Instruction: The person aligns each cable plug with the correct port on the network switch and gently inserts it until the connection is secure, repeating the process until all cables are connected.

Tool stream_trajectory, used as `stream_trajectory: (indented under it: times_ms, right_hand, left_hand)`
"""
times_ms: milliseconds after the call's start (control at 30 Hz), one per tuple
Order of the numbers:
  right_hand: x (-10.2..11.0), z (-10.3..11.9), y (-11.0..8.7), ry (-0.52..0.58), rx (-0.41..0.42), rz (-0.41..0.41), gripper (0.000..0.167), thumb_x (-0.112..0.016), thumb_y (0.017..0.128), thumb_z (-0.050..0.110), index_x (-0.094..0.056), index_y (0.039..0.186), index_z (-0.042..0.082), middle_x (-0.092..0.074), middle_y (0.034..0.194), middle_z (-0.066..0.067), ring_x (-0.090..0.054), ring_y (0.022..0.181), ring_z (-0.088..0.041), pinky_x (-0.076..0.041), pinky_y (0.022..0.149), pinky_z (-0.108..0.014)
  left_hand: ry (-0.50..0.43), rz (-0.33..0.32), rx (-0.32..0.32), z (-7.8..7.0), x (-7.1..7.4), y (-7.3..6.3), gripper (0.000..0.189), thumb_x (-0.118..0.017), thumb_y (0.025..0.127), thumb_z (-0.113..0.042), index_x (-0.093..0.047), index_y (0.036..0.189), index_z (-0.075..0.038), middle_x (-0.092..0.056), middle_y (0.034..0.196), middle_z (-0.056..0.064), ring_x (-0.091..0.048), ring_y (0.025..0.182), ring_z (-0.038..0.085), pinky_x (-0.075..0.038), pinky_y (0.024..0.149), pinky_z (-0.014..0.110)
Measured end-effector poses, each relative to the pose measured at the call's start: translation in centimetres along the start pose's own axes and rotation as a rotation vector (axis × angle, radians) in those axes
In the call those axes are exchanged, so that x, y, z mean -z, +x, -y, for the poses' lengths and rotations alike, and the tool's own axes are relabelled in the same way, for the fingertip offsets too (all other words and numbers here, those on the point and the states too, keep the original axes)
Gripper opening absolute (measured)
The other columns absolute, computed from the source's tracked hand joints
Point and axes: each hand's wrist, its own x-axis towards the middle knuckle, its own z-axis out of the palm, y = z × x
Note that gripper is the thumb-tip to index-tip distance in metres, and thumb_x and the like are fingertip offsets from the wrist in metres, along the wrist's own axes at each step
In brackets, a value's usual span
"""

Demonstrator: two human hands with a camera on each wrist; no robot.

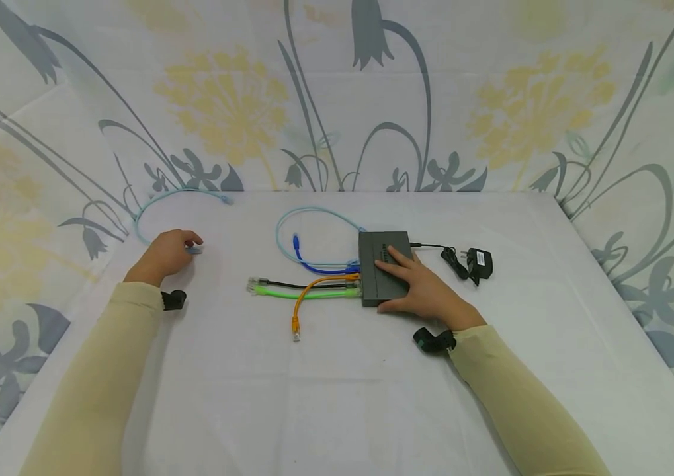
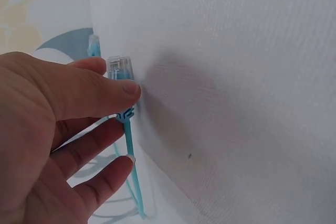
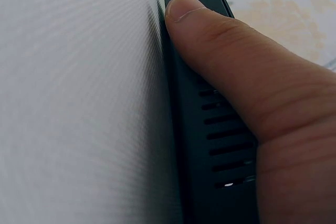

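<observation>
My left hand (image 1: 165, 254) pinches the clear plug end of a light blue network cable (image 2: 127, 114) between thumb and finger, a little above the table. The rest of that cable curves away behind the hand, its other plug (image 1: 227, 199) lying near the back edge. My right hand (image 1: 426, 291) rests on a dark grey network switch (image 1: 372, 284), with fingers spread over its top. The right thumb (image 3: 210, 35) presses against the vented side. Light blue, blue (image 1: 319, 270), orange (image 1: 303, 297), black (image 1: 289, 285) and green (image 1: 307, 295) cables run from the switch's left side.
A black power adapter (image 1: 480, 264) with a bundled cord lies to the right of the switch, its lead running to the switch. The white-covered table (image 1: 289, 410) meets flower-patterned cloth (image 1: 325, 99) at the back and sides.
</observation>
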Motion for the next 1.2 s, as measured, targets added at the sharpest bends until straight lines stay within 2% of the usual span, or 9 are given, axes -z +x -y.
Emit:
stream_trajectory:
  times_ms: [167,600,967,1200]
  right_hand:
    - [0.02,0.06,0.04,0.004,-0.002,0.003,0.093,-0.074,0.072,0.064,-0.032,0.151,0.038,-0.006,0.165,0.004,-0.001,0.147,-0.049,-0.026,0.109,-0.068]
    - [-0.14,-0.14,0.10,0.015,-0.003,-0.007,0.094,-0.073,0.071,0.067,-0.032,0.150,0.040,-0.006,0.164,0.006,0.000,0.147,-0.048,-0.025,0.110,-0.067]
    - [0.17,0.05,0.04,0.009,-0.010,0.004,0.093,-0.074,0.073,0.064,-0.031,0.151,0.038,-0.005,0.165,0.005,0.000,0.147,-0.048,-0.025,0.110,-0.068]
    - [-0.05,-0.14,0.02,0.013,-0.018,0.009,0.094,-0.073,0.072,0.066,-0.031,0.151,0.039,-0.005,0.165,0.006,0.001,0.147,-0.047,-0.025,0.110,-0.068]
  left_hand:
    - [-0.004,0.001,0.010,0.28,-0.10,0.19,0.046,-0.043,0.081,0.007,-0.056,0.125,0.004,-0.053,0.123,0.032,-0.049,0.111,0.044,-0.043,0.090,0.053]
    - [-0.039,-0.020,0.024,0.52,-0.30,0.49,0.038,-0.049,0.088,0.000,-0.056,0.124,0.004,-0.054,0.122,0.030,-0.049,0.112,0.043,-0.042,0.097,0.056]
    - [-0.045,0.004,0.026,0.85,-0.32,0.30,0.041,-0.046,0.085,-0.001,-0.056,0.125,0.004,-0.052,0.124,0.031,-0.047,0.115,0.045,-0.040,0.098,0.058]
    - [-0.046,-0.065,-0.003,0.96,-1.01,0.41,0.032,-0.046,0.089,-0.001,-0.060,0.117,0.005,-0.057,0.118,0.029,-0.050,0.112,0.044,-0.042,0.097,0.056]
